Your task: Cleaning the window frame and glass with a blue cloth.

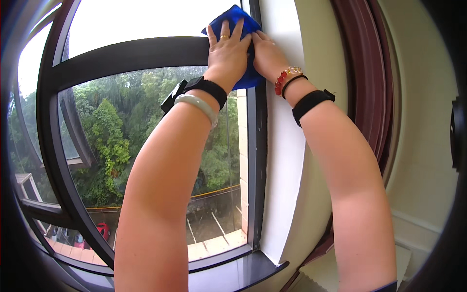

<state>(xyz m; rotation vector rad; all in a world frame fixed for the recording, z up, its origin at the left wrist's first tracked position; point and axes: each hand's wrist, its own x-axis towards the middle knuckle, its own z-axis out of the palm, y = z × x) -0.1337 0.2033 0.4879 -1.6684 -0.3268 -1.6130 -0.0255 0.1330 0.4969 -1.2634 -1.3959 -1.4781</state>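
A blue cloth (252, 77) lies against the upper right corner of the dark window frame (141, 52), where the crossbar meets the upright. My left hand (228, 53) is flat on it with the fingers spread, pressing it to the frame and glass. Close beside it, my right hand (268, 54) has its fingers held together at the cloth's right edge, by the white window reveal. Some of its fingertips are hidden. On my left wrist are a black strap with a small device (173, 96) and a pale bangle (197, 104); my right wrist carries red beads (280, 82) and black bands.
Below the glass runs a dark, glossy sill (243, 270). A dark red curtain (367, 73) hangs at the right beside the pale wall (428, 112). At the left, a window sash (73, 126) stands tilted outward. Trees (104, 141) and a road show outside, far below.
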